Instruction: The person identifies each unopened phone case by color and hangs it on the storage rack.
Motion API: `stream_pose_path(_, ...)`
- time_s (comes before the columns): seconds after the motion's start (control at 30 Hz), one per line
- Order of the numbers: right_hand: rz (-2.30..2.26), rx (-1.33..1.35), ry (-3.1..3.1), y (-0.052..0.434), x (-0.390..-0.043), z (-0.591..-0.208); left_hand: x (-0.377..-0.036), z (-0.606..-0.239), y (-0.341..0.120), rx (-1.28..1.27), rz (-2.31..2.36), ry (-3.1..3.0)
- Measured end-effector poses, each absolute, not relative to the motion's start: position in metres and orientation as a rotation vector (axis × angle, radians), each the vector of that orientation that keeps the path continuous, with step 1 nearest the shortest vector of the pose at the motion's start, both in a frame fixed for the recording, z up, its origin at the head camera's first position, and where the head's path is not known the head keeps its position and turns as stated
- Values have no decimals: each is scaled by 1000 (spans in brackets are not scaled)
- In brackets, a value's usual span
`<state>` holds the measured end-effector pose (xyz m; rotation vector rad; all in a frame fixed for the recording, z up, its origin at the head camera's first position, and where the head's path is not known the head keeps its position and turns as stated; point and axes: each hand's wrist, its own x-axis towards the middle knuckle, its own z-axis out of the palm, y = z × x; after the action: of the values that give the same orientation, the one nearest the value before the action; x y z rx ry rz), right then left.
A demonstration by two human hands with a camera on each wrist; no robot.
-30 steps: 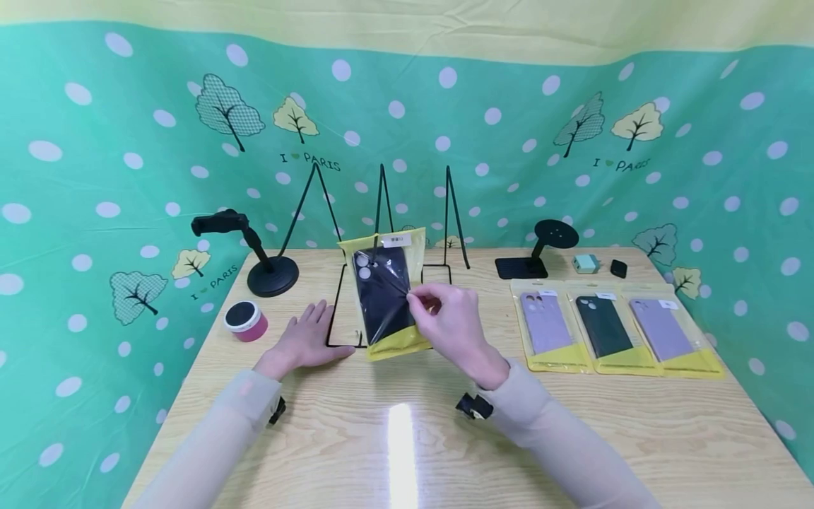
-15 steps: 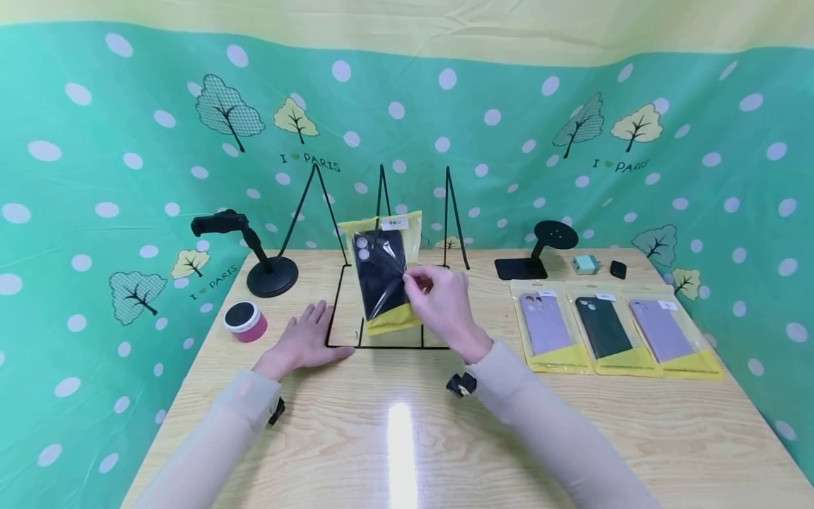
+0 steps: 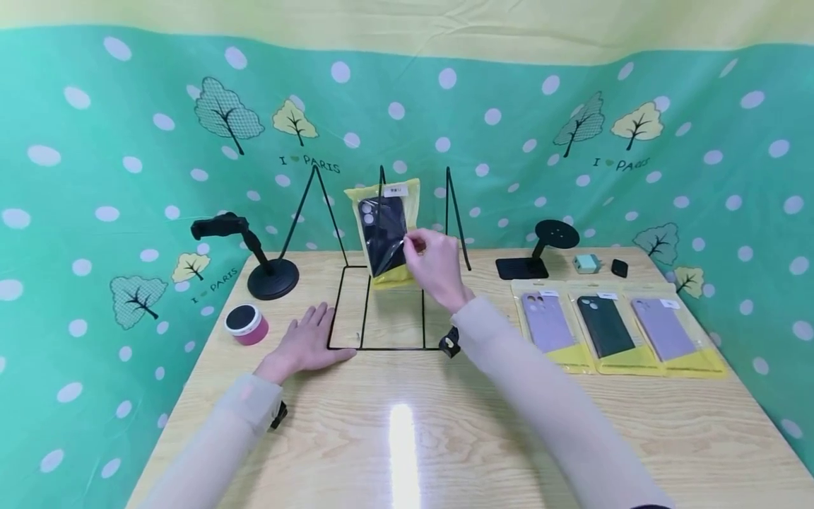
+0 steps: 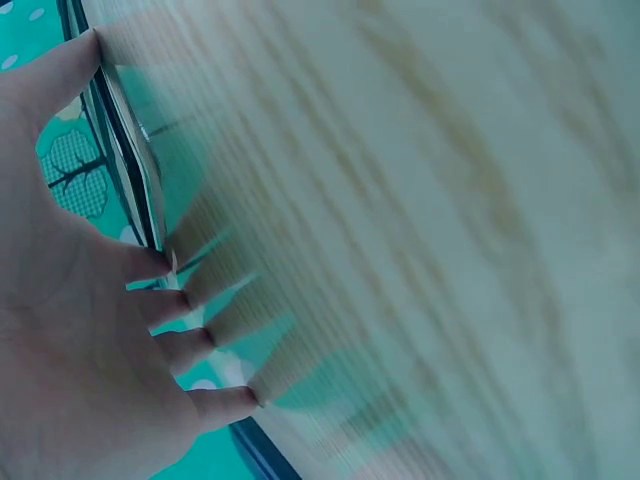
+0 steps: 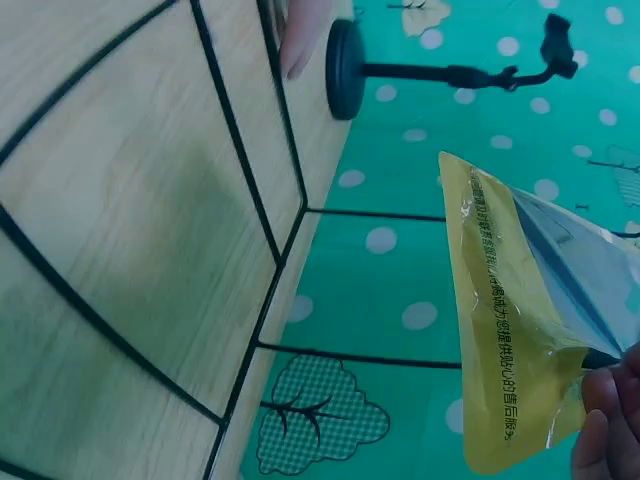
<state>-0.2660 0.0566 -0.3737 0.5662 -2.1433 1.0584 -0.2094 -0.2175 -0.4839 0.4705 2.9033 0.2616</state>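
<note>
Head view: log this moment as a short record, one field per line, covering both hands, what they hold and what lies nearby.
right hand: right hand pinches the black phone case in a yellow packet, lifted above the table
left hand: left hand lies flat on the wooden table, fingers straight, beside the black wire rack
right side: three packaged phone cases lie flat in a row
left side: pink round tin, black phone stand

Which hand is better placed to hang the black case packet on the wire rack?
Probably the right hand: it already pinches the packet beside the wire rack. The left hand lies flat on the table.
</note>
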Motion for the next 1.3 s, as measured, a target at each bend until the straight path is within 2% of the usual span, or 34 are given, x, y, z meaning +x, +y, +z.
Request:
stream_pose_path(0.5, 1049, 435, -2281, 54, -289, -371, -208, -486, -217, 469, 270, 2899)
stream_pose_path(0.97, 1018, 455, -2348, 56, -290, -381, -208, -485, -216, 461, 273, 2899)
stream_pose_path(1.3, 1115, 496, -2336, 65, -277, -390, -208, -485, -216, 462, 267, 2901)
